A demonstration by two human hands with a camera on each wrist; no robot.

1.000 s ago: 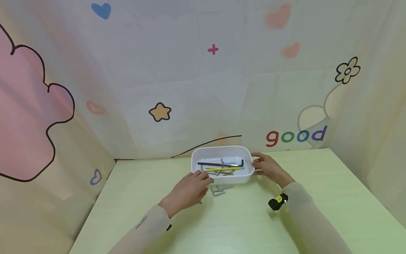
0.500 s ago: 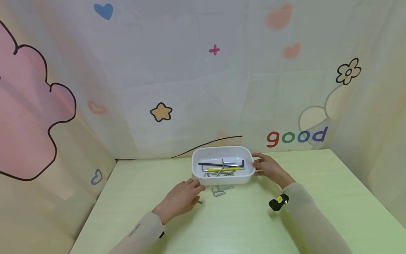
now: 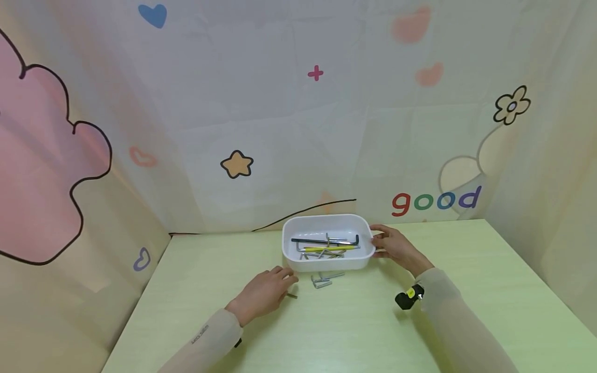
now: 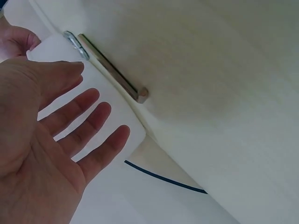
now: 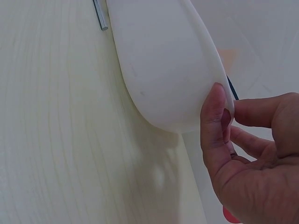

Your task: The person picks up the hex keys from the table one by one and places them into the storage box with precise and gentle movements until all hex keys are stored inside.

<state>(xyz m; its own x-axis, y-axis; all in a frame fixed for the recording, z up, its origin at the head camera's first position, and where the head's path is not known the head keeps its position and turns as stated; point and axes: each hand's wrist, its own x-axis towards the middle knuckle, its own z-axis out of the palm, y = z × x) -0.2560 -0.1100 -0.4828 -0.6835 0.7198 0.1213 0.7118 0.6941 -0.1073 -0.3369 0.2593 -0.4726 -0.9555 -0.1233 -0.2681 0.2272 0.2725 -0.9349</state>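
Note:
A white plastic bin (image 3: 326, 265) stands near the back of the table. In it lie a black L-shaped hex key (image 3: 322, 241), a yellow rod (image 3: 328, 249) and several silver hex keys. My right hand (image 3: 396, 247) pinches the bin's right rim between thumb and fingers, as the right wrist view shows too. Over the table left of the bin's front corner hovers my left hand (image 3: 263, 294), fingers spread and holding nothing in the left wrist view. A hex key (image 4: 112, 67) lies on the table beyond its fingertips. In the head view a short metal end (image 3: 292, 296) shows beside that hand.
Loose silver hex keys (image 3: 322, 283) lie on the pale table (image 3: 364, 331) just in front of the bin. A printed curtain (image 3: 298, 124) hangs behind and at both sides, close to the bin's back.
My left hand has drawn back from the bin's front left edge, leftward and nearer the body, then nearly stopped. The right hand and the bin have stayed put.

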